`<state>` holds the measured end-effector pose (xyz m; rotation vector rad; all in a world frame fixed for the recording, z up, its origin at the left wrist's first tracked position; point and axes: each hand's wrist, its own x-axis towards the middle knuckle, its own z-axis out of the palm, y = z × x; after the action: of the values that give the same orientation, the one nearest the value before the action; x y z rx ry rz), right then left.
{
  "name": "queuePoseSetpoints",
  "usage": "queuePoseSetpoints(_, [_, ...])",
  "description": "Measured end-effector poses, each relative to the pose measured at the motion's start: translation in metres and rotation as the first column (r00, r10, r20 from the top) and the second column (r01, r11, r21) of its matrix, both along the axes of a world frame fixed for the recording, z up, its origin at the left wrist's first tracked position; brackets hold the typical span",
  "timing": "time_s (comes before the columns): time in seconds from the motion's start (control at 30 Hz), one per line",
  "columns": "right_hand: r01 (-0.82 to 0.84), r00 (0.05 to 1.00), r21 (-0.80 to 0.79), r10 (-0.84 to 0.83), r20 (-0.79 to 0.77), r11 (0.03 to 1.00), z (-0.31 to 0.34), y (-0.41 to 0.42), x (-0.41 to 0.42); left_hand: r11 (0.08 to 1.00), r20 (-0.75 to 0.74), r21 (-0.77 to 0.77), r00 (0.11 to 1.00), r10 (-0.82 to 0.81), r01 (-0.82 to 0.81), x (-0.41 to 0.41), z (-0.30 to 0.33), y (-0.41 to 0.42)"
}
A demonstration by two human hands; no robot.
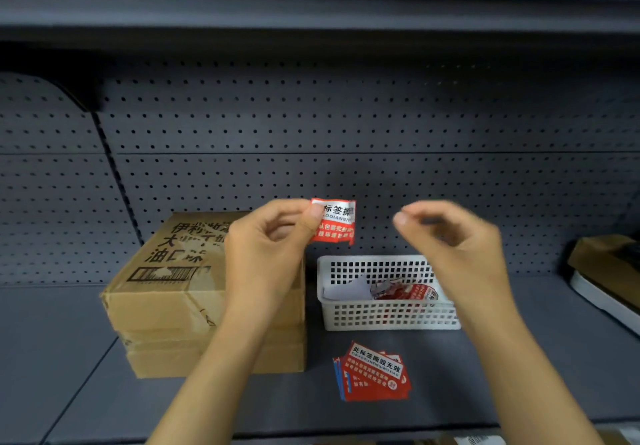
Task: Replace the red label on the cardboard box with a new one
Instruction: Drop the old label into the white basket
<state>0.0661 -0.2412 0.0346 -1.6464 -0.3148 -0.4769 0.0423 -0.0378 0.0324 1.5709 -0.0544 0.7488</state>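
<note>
My left hand [266, 240] pinches a red label [335, 221] with white and black print by its left edge, holding it up in front of the pegboard. My right hand [450, 236] hovers to the right of the label, apart from it, fingers curled and thumb near forefinger with nothing between them. A stack of cardboard boxes [166, 292] with black printing stands on the shelf behind my left hand. A small pile of fresh red labels [374, 373] lies flat on the shelf in front of the basket.
A white perforated plastic basket [388, 318] to the right of the boxes holds crumpled red labels and white backing paper. A grey pegboard wall [346, 125] backs the shelf. Another shelf [311, 8] runs overhead. A brown-and-white object [609, 278] sits at the far right.
</note>
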Motion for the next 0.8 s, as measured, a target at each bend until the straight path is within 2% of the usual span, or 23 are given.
queuePoseSetpoints(0.1, [-0.138, 0.986, -0.106, 0.126, -0.112, 0.985, -0.009, 0.022, -0.005, 0.988, 0.013, -0.091, 0.992, -0.122, 0.123, -0.001, -0.004, -0.016])
queuePoseSetpoints(0.27, [-0.127, 0.992, -0.136, 0.122, -0.043, 0.983, -0.014, 0.034, -0.002, 0.969, -0.002, -0.149, 0.980, -0.200, 0.197, 0.000, -0.016, -0.027])
queuePoseSetpoints(0.37, [-0.100, 0.995, -0.208, 0.096, -0.030, 0.973, -0.018, 0.034, 0.001, 0.989, -0.010, -0.044, 0.990, -0.141, 0.141, -0.001, -0.021, -0.029])
queuePoseSetpoints(0.47, [-0.038, 0.999, -0.275, 0.036, -0.013, 0.961, -0.021, 0.031, 0.005, 0.980, -0.051, 0.195, 0.998, -0.023, 0.032, 0.001, -0.023, -0.031])
queuePoseSetpoints(0.53, [-0.020, 1.000, -0.315, 0.015, -0.016, 0.949, -0.024, 0.023, 0.010, 0.949, -0.137, 0.316, 0.990, 0.031, 0.014, 0.007, -0.022, -0.027])
queuePoseSetpoints(0.57, [-0.026, 0.999, -0.337, 0.016, -0.032, 0.941, -0.025, 0.019, 0.013, 0.950, -0.173, 0.309, 0.985, 0.002, 0.053, 0.011, -0.022, -0.025])
queuePoseSetpoints(0.63, [-0.056, 0.997, -0.369, 0.029, -0.077, 0.928, -0.024, 0.013, 0.013, 0.955, -0.208, 0.207, 0.964, -0.167, 0.211, 0.017, -0.020, -0.025])
queuePoseSetpoints(0.7, [-0.111, 0.991, -0.387, 0.073, -0.113, 0.915, -0.022, 0.010, 0.011, 0.929, -0.216, 0.174, 0.933, -0.287, 0.326, 0.023, -0.018, -0.032])
queuePoseSetpoints(0.8, [-0.100, 0.983, -0.350, 0.038, -0.179, 0.931, -0.023, 0.006, 0.017, 0.947, -0.147, 0.195, 0.963, -0.227, 0.253, 0.035, -0.018, -0.038])
